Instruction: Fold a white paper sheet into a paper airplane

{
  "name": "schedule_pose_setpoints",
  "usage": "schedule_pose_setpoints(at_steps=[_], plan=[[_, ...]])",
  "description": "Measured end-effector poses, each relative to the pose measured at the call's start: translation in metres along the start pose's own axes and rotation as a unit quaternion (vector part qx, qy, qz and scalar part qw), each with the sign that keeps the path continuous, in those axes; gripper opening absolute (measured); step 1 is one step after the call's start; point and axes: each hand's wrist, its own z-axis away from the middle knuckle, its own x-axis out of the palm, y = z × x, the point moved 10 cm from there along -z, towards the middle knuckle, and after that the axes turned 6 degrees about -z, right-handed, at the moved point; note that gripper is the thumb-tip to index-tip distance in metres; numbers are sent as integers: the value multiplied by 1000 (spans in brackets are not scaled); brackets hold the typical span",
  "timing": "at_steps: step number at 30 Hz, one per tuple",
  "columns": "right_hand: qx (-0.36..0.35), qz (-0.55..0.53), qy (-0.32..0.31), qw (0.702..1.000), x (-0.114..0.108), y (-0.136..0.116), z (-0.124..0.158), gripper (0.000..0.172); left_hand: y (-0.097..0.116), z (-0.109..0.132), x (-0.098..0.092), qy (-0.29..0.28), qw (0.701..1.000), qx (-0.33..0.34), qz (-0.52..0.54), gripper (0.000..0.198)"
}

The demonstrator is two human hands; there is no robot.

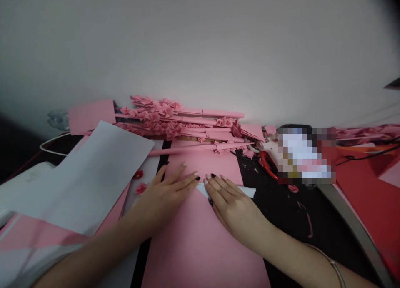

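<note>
A large pink paper sheet (206, 250) lies in front of me. Another pink paper area (206, 159) reaches beyond my hands; whether it is the same sheet cannot be seen. Between them a white paper strip (249, 191) shows, partly covered by my fingers. My left hand (170, 190) rests palm down with its fingers stretched towards the middle. From the other side my right hand (233, 202) lies flat across the strip and the pink paper. Their fingertips are close together but apart, and neither hand grasps anything.
Pink paper flowers (156, 115) and rolled paper stems (218, 113) lie along the wall. White sheets (103, 175) overlap pink ones at left. Red-handled scissors (267, 165) and a blurred-out phone (303, 154) are at right, near red paper (362, 196). The tabletop (290, 229) is black.
</note>
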Motion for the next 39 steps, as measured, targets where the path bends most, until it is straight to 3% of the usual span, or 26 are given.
schedule_pose_setpoints(at_steps=[11, 28, 35, 39], plan=[[15, -15, -10, 1000, 3, 0, 3, 41, 7, 6, -1, -19, 996, -69, -48, 66], [3, 1, -1, 1000, 3, -5, 6, 43, 13, 5, 2, -33, 996, -79, -33, 65], [110, -13, 12, 994, -2, 19, 17, 51, 19, 2, -3, -14, 999, -46, -10, 61], [116, -12, 17, 993, -4, 20, 25, 49, 19, 0, -6, -1, 999, -49, -16, 59]])
